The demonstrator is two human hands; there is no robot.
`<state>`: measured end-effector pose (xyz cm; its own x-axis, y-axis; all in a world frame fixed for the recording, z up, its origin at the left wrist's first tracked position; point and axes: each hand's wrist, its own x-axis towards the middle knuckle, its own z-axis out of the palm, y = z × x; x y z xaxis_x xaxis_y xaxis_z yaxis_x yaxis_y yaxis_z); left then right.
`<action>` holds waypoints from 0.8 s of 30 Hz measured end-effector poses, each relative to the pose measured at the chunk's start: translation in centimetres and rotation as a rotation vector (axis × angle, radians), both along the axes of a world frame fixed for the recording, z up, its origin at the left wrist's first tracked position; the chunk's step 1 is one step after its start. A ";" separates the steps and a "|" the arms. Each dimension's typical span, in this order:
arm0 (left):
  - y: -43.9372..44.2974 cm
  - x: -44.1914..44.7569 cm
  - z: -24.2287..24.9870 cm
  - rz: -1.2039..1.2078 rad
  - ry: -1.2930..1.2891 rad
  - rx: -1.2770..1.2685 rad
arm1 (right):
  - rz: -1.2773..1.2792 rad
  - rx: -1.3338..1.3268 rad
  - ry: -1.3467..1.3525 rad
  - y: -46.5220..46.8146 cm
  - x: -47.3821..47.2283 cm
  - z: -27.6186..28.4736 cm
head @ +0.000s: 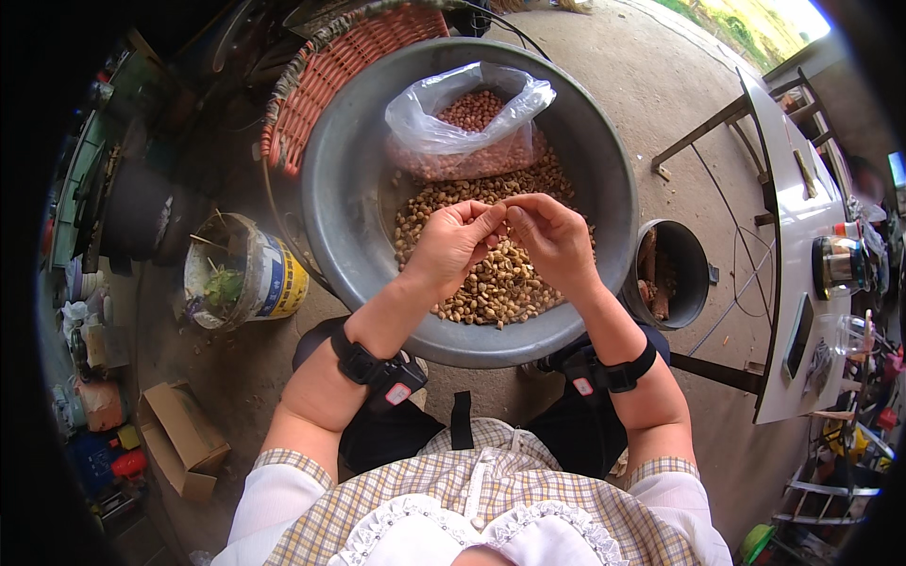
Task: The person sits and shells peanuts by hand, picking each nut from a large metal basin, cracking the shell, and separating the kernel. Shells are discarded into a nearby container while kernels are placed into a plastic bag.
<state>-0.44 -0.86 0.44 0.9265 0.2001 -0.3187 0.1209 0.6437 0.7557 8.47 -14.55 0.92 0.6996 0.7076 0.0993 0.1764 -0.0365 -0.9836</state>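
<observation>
My left hand (456,240) and my right hand (555,240) meet at the fingertips above a large grey basin (340,212). Thumbs and forefingers of both pinch together on something small, mostly hidden by the fingers; it appears to be a peanut. Below them, unshelled peanuts (488,297) are heaped over the basin's floor. At the far side of the basin, a clear plastic bag (425,134) stands with its mouth spread, holding reddish shelled peanut kernels (473,111).
An orange woven basket (354,67) adjoins the basin at upper left. To the left are a bucket (283,276) with plant scraps and a cardboard box (177,439). A dark pail (686,283) holding cobs stands right, near a white-topped table (800,233) bearing a phone (798,336).
</observation>
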 end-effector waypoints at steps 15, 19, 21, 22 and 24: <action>-0.5 0.2 -0.8 -0.016 0.007 0.221 | -0.090 -0.090 -0.347 -0.2 -0.1 0.4; -0.9 0.1 -0.6 0.041 0.000 0.220 | -0.129 -0.015 -0.195 0.1 -0.6 0.1; -0.9 0.1 -0.5 0.049 -0.003 0.191 | -0.130 0.026 -0.108 0.3 -0.7 0.0; -0.9 0.0 -0.4 0.053 -0.004 0.176 | -0.133 0.023 -0.095 0.4 -0.7 -0.1; -0.7 -0.1 -0.3 0.027 -0.022 0.139 | -0.141 0.015 -0.071 0.4 -0.8 -0.1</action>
